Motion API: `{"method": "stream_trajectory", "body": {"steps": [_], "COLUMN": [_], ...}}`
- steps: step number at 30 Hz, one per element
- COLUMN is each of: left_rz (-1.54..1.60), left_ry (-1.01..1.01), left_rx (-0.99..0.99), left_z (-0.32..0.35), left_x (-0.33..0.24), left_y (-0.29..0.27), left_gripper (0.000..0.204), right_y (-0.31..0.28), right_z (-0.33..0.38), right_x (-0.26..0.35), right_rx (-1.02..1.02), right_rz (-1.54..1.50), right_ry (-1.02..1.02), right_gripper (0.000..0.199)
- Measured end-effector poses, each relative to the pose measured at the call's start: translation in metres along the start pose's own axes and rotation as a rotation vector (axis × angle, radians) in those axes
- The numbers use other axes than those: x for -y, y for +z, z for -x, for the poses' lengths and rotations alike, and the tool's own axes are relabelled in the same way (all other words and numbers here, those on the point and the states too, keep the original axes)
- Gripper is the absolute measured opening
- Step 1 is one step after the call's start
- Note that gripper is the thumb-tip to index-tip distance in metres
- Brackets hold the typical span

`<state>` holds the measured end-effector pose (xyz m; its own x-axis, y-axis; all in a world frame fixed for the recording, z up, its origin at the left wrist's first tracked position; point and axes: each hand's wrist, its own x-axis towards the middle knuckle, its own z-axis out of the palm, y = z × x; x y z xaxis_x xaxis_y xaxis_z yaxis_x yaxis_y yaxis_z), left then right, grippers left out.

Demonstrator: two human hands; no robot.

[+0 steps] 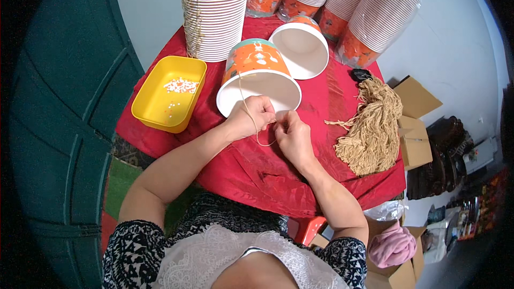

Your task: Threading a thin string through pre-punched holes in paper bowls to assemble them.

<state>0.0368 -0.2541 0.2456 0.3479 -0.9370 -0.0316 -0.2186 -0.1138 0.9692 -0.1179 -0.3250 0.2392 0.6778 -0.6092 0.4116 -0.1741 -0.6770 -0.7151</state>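
An orange paper bucket (pixel 257 59) with a white inside lies on its side, its mouth toward me. From its rim a thin tan cord (pixel 244 100) runs down across the back of my left hand (pixel 250 118) and loops below to my right hand (pixel 293 135). Both hands are closed in pinches, fingertips nearly meeting just in front of the bucket's mouth. The cord enters my right fingers. Whatever small thing my left fingertips pinch is hidden. A second bucket (pixel 305 48) lies tipped behind the first.
Left on the red tablecloth (pixel 326 182) stands a yellow tub (pixel 142 96) with small white and orange beads (pixel 181 85). A tall bucket stack (pixel 214 21) rises behind it. More wrapped stacks (pixel 383 16) line the back. A tan cord bundle (pixel 372 128) lies right, near cardboard boxes (pixel 415 147).
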Motion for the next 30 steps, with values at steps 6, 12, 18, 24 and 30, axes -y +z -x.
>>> {"method": "stream_trajectory", "body": {"steps": [6, 12, 18, 24, 30], "left_rz": [0.057, 0.095, 0.097, 0.091, -0.058], "left_ry": [-0.004, -0.017, -0.017, -0.009, 0.153], "left_rx": [0.004, 0.028, 0.063, 0.071, 0.038], "left_z": [0.001, 0.001, 0.003, 0.008, 0.005], "left_x": [0.0, 0.0, -0.004, -0.008, 0.005], "left_y": [-0.001, -0.001, 0.0, -0.001, -0.002], "left_gripper": [0.007, 0.005, 0.011, 0.017, 0.013], "right_y": [0.004, 0.002, 0.005, 0.005, 0.004], "right_z": [-0.001, -0.003, -0.002, -0.002, -0.003], "right_x": [-0.001, 0.003, -0.003, -0.004, -0.004], "right_rx": [-0.045, 0.002, -0.035, -0.075, -0.056], "right_rz": [-0.031, 0.024, 0.159, 0.042, 0.044], "right_ry": [-0.063, -0.021, -0.097, -0.056, 0.006], "right_gripper": [0.015, 0.014, 0.006, 0.006, 0.008]}}
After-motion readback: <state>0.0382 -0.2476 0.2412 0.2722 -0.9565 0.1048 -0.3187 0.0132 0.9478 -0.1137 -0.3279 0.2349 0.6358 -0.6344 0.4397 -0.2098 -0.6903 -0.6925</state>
